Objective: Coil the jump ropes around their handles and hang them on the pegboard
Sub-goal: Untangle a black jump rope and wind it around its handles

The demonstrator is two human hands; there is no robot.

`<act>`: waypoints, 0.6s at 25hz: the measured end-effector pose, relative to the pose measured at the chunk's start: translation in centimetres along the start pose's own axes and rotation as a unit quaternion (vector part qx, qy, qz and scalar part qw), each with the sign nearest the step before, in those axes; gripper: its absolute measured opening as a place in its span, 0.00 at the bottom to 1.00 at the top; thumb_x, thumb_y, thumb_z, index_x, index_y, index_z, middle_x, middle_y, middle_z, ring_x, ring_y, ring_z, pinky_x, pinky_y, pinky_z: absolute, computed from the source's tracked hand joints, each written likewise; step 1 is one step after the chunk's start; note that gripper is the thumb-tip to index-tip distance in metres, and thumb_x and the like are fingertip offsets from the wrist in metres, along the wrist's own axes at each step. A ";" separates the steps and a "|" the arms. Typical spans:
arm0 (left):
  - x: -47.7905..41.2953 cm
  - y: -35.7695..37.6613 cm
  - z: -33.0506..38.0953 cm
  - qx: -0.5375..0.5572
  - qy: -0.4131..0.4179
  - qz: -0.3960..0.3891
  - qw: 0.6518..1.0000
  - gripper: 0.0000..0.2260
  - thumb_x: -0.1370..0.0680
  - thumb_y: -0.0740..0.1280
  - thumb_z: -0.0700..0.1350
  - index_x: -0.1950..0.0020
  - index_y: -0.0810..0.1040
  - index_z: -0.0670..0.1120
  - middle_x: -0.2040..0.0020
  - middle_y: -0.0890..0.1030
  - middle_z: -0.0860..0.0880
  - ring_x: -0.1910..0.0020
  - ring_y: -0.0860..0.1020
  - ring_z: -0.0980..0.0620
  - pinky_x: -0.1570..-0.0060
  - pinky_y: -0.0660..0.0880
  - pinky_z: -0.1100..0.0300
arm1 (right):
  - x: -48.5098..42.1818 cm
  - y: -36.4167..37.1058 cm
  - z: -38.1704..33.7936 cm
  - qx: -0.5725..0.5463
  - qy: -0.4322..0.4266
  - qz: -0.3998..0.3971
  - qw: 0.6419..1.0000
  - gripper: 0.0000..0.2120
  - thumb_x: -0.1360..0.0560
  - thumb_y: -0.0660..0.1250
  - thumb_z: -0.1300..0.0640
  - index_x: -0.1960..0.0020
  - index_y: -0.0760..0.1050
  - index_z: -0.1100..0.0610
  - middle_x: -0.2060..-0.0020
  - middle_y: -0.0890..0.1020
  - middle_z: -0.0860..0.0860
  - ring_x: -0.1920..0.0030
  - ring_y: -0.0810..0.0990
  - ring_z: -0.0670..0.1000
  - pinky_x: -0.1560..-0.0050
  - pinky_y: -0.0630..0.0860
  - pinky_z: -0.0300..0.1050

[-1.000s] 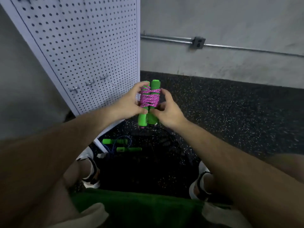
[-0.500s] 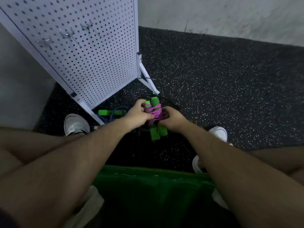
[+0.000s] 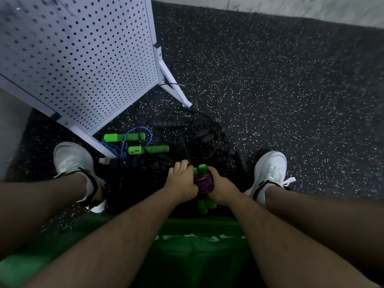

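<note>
PEGBOARD STORAGE: At far left, a white pegboard (image 3: 79,59) is seen standing on its frame above the speckled rubber floor (image 3: 291,80); no hooks are shown in the visible part of it. Below it a white left shoe (image 3: 72,161) is planted. Just beside the board's foot, a blue jump rope (image 3: 133,142) with green handles is left lying loose on the floor, next to a tangle of black ropes (image 3: 199,138), neither yet coiled.

At centre, low between the feet, the pink jump rope (image 3: 204,183) is held, its cord wound tightly round its paired green handles (image 3: 202,205). The bundle is gripped by the left hand (image 3: 180,181), fingers curled over its side, and by the right hand (image 3: 220,188), closed round the opposite side. Whether the cord's free end has been tucked cannot be told, since it is hidden by the hands.

The step in hand is judged to be the securing of the wrap. It is best done with tension kept on the last turn, the end threaded under a neighbouring coil, and the handles kept parallel, so that nothing slackens when the bundle is lifted to the board. At right, the white right shoe (image 3: 268,173) is set.
</note>
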State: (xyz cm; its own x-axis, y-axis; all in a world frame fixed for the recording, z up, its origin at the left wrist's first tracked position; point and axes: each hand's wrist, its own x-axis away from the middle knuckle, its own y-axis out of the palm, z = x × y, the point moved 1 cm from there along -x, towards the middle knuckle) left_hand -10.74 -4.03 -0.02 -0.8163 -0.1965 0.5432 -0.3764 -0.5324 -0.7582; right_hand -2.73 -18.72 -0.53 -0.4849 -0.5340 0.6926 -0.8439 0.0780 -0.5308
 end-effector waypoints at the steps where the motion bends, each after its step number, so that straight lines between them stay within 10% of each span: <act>1: -0.2 -0.2 0.1 0.002 -0.001 0.002 1.000 0.20 0.24 0.64 0.52 0.35 0.70 0.46 0.33 0.65 0.46 0.35 0.64 0.43 0.33 0.63 0.49 | -0.3 -0.1 0.2 -0.001 0.007 -0.015 1.000 0.34 0.21 0.64 0.46 0.22 0.51 0.47 0.46 0.82 0.57 0.51 0.81 0.58 0.52 0.76 0.49; 8: -4.4 -1.3 0.4 0.002 -0.011 0.030 0.999 0.24 0.17 0.59 0.53 0.23 0.64 0.47 0.29 0.71 0.47 0.30 0.64 0.44 0.34 0.61 0.48 | -3.3 -3.0 -0.5 0.069 0.017 0.105 0.992 0.23 0.24 0.61 0.52 0.29 0.66 0.50 0.45 0.79 0.52 0.50 0.79 0.55 0.54 0.76 0.48; 15: -5.9 -3.4 1.5 0.134 0.058 0.121 0.982 0.11 0.14 0.56 0.46 0.41 0.77 0.46 0.47 0.75 0.50 0.51 0.76 0.47 0.49 0.71 0.50 | -5.9 -5.1 -1.2 0.055 -0.038 0.225 0.972 0.17 0.17 0.59 0.53 0.29 0.67 0.49 0.37 0.69 0.53 0.49 0.77 0.58 0.54 0.78 0.54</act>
State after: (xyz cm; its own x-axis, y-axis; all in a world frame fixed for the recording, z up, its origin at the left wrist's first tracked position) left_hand -3.98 -2.27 -0.10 -0.9175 -0.2571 0.3034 -0.0498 -0.6827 -0.7290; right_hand 4.15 -14.90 -1.35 -0.7771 -0.5278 0.3429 -0.5193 0.2300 -0.8230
